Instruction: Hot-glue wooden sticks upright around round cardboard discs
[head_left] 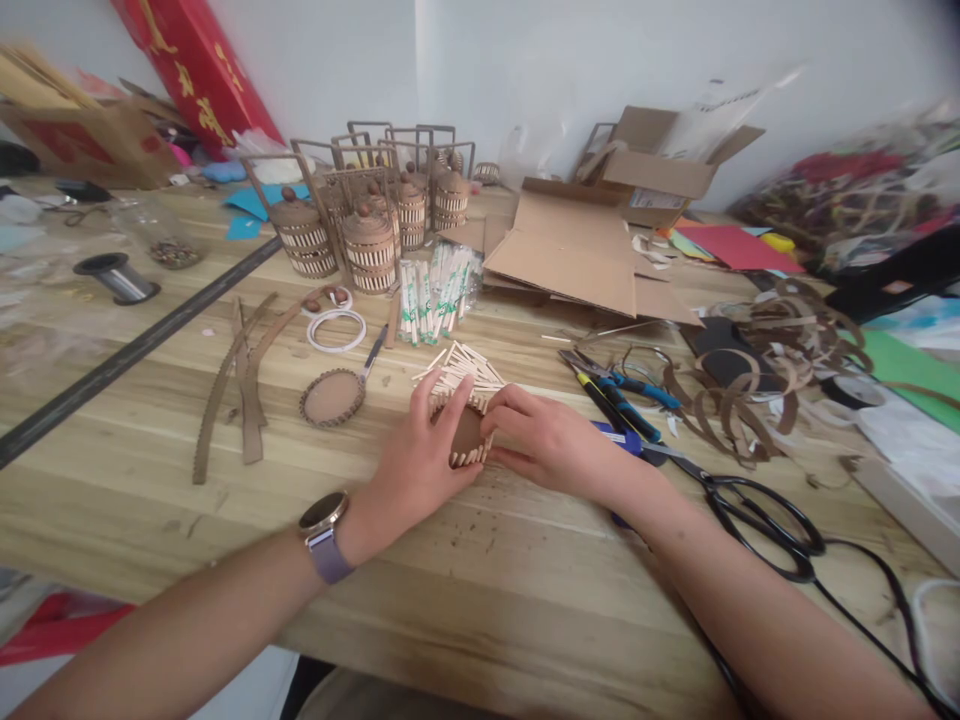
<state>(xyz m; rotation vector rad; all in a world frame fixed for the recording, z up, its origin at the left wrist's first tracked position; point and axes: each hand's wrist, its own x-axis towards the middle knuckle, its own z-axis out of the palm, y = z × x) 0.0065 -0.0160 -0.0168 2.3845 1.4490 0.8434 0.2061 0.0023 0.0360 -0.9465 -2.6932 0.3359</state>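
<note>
Sticks, short and pale, stand like a little fence around a small round base (468, 436), which is brown and flat inside. It sits near the middle of the wooden table (420, 620), between both hands. The left hand (424, 445) is clamped around its left side, thumb on the near edge and fingers over the far edge. The right hand (547, 440) has its fingertips at the right edge; I cannot tell if they pinch a stick.

A see-through jar (169, 245) on the far left has small, mixed bits at the bottom. Behind it, a cardboard box (94, 145) has yellowish sheets sticking out of its top. On the far right, another cardboard box (660, 165) has its flaps up and a white plastic bag (712, 125) in it. Clear packets (439, 295) with green print lie in the far middle. Behind them stand little round baskets (370, 255) with striped sides, tall square handles and round brown knobs on their lids.

Just beyond the hands is a messy pile of thin, straight matchsticks (472, 368). To the left lies a flat brown disc (332, 397) with a bumpy rim, near long, bendy brown strips (244, 390), one with a toothed edge. A smooth white coil (336, 330) lies farther back. Curly brown strips (750, 380) are heaped on the right, near black scissors (765, 520) with big round loops.
</note>
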